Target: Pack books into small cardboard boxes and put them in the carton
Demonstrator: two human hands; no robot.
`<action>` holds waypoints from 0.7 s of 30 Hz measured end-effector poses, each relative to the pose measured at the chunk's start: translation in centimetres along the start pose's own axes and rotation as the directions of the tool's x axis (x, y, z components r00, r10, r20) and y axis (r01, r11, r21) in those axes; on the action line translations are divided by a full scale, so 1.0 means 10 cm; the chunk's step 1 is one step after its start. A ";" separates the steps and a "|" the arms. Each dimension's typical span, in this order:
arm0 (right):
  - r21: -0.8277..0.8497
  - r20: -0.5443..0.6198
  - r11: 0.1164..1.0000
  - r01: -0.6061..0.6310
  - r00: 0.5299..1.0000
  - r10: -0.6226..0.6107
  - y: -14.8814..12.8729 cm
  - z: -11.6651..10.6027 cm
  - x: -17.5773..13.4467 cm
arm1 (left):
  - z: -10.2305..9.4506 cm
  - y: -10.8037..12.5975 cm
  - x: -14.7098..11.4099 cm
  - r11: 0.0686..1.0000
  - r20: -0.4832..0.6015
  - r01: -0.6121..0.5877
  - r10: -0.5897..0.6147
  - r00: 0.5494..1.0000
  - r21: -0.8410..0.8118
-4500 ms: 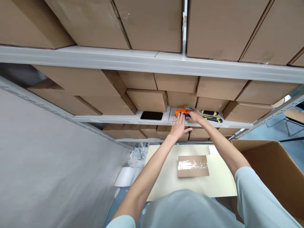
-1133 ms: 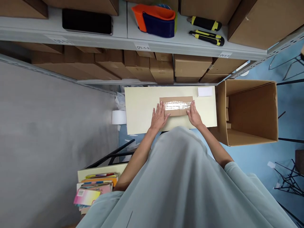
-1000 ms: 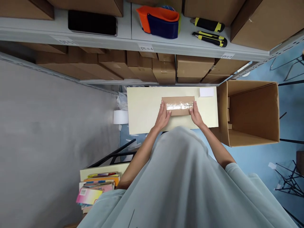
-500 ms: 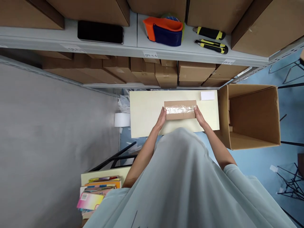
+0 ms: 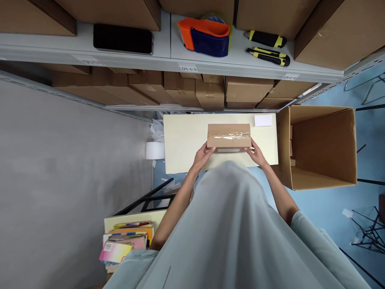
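Observation:
Between my two hands is a small brown cardboard box (image 5: pixel 229 131) with shiny clear tape along its top. Its near side, tilted toward me, shows a pale strip like a label. My left hand (image 5: pixel 204 155) grips the near left corner, thumb on the near side. At the near right corner my right hand (image 5: pixel 255 153) holds it the same way. The fingers under the box are hidden. Below it lies a cream tabletop (image 5: pixel 180 140), with a small white paper stack (image 5: pixel 263 120) near its far right corner.
A large open carton (image 5: pixel 323 146) stands right of the table, smaller boxes partly visible inside. The shelf (image 5: pixel 168 60) ahead bears cartons, a phone (image 5: pixel 122 39), an orange-and-blue tape dispenser (image 5: pixel 207 38) and utility knives (image 5: pixel 267 56). Left are a white roll (image 5: pixel 155 150) and stacked magazines (image 5: pixel 126 245).
The box has tipped, so its near side with the pale strip now shows. Both hands have shifted from its short ends to the near corners.

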State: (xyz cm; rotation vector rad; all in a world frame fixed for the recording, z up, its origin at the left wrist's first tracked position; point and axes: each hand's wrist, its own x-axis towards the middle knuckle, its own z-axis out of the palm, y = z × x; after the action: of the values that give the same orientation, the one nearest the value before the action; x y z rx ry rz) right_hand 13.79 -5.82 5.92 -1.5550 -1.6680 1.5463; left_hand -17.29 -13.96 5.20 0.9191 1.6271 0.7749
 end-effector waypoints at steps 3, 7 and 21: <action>-0.159 -0.109 0.987 -0.027 0.994 0.009 -0.07 -0.12 0.09 | -0.04 0.06 0.07 0.992 -0.048 -0.003 0.009 0.999 0.124; -0.331 -0.139 0.934 -0.136 0.986 0.094 -0.07 -0.18 0.27 | 0.02 0.08 0.18 0.944 -0.100 0.041 -0.009 0.995 0.327; -0.422 -0.007 0.883 -0.205 0.975 0.223 0.30 -0.13 0.63 | 0.10 0.11 0.46 0.830 -0.179 0.247 -0.180 0.967 0.500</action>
State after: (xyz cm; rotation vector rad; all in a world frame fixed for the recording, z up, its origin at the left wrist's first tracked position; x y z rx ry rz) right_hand 14.28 -0.45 1.30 -1.9958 -2.0116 1.3856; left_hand -16.73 -9.36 3.71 1.0488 2.0631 0.2308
